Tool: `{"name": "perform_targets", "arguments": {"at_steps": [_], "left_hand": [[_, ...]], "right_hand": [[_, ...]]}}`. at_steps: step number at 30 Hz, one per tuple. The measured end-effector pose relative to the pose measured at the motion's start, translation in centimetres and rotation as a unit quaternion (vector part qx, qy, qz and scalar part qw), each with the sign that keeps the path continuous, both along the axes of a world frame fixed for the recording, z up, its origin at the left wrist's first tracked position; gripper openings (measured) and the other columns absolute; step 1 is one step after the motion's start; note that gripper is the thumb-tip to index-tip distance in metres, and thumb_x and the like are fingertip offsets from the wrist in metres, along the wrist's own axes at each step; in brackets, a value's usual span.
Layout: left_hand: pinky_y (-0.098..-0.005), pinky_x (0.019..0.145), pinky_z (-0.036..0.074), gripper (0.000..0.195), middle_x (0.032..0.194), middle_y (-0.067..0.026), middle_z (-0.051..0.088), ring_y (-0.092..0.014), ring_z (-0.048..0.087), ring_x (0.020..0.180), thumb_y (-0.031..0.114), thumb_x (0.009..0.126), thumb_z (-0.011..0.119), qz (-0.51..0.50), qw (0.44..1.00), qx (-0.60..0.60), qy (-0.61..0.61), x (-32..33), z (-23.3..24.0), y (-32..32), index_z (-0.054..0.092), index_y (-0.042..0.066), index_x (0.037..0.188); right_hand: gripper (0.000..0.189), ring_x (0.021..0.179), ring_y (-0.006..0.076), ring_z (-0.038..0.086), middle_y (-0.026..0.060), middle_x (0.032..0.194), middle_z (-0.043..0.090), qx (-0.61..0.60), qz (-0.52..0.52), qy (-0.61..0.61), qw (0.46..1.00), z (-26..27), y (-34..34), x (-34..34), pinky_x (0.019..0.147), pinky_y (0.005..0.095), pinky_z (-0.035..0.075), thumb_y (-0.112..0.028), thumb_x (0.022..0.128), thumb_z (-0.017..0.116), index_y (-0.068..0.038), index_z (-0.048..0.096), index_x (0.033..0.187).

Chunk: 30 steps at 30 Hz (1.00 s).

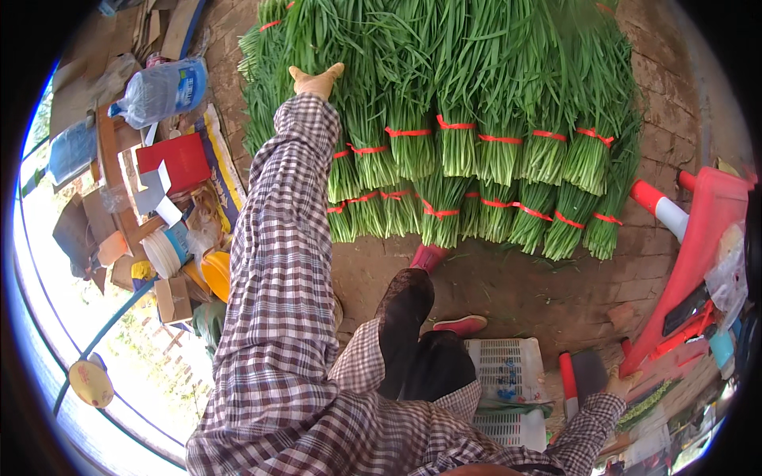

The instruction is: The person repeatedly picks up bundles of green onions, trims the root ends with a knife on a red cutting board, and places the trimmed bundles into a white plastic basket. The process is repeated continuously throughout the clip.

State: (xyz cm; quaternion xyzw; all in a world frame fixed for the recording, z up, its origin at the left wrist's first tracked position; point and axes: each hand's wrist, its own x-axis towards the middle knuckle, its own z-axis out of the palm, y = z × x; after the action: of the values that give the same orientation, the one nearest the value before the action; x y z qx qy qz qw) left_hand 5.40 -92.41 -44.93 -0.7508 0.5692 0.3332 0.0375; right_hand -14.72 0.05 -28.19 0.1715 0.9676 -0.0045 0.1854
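Observation:
Bunches of leafy greens (500,71) with long narrow leaves lie stacked in rows before me, stem ends towards me. Red ties (408,132) bind their pale stems. My left hand (318,82) reaches out to the leafy bunch (312,35) at the far left of the pile. Its thumb and one finger are spread against the leaves; the other fingers are hidden, so a grip cannot be made out. At the lower right, my right hand (623,382) touches the near end of a red plastic stool or table (673,291).
Left of the pile are a large plastic water bottle (161,92), a red box (172,163), a white bucket (164,250) and cardboard (172,300). A white slatted crate (506,369) stands beside my legs. A dark phone-like object (684,309) and a plastic bag (727,276) lie on the red surface.

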Motion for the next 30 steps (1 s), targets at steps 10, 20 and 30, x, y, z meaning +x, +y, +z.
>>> {"name": "perform_targets", "arguments": {"at_steps": [10,20,30], "left_hand": [[-0.0386,0.100,0.048,0.036,0.134,-0.0101,0.060,-0.026,0.058,0.122,0.026,0.103,0.039,-0.364,0.853,-0.114,-0.357,0.2,9.7,-9.8,0.060,0.016,0.130],[-0.0382,0.084,0.051,0.036,0.100,-0.0210,0.071,-0.028,0.068,0.098,0.023,0.080,0.064,-0.324,0.924,-0.201,-0.035,2.2,36.5,-1.5,0.070,0.004,0.110],[-0.0389,0.085,0.054,0.045,0.101,-0.0228,0.068,-0.034,0.067,0.095,0.003,0.066,0.064,-0.539,0.797,-0.202,0.181,1.2,53.7,31.5,0.066,-0.003,0.110]], "right_hand": [[0.091,0.147,0.0309,0.024,0.0207,0.160,0.017,0.047,-0.001,-0.029,0.999,1.0,-3.1,0.4,0.120,0.0351,0.024,-0.013,0.084,0.072,0.006,0.015,0.152],[0.106,0.150,0.0333,0.012,0.0243,0.160,0.013,0.132,0.024,-0.134,0.982,1.7,-6.8,-0.4,0.123,0.0367,0.014,-0.028,0.080,0.077,0.007,0.008,0.152],[0.007,0.077,0.0362,0.064,0.0168,0.081,0.064,-0.184,0.472,-0.056,0.861,7.6,-13.6,7.3,0.066,0.0461,0.053,-0.019,0.081,0.064,-0.013,0.063,0.084]]}}
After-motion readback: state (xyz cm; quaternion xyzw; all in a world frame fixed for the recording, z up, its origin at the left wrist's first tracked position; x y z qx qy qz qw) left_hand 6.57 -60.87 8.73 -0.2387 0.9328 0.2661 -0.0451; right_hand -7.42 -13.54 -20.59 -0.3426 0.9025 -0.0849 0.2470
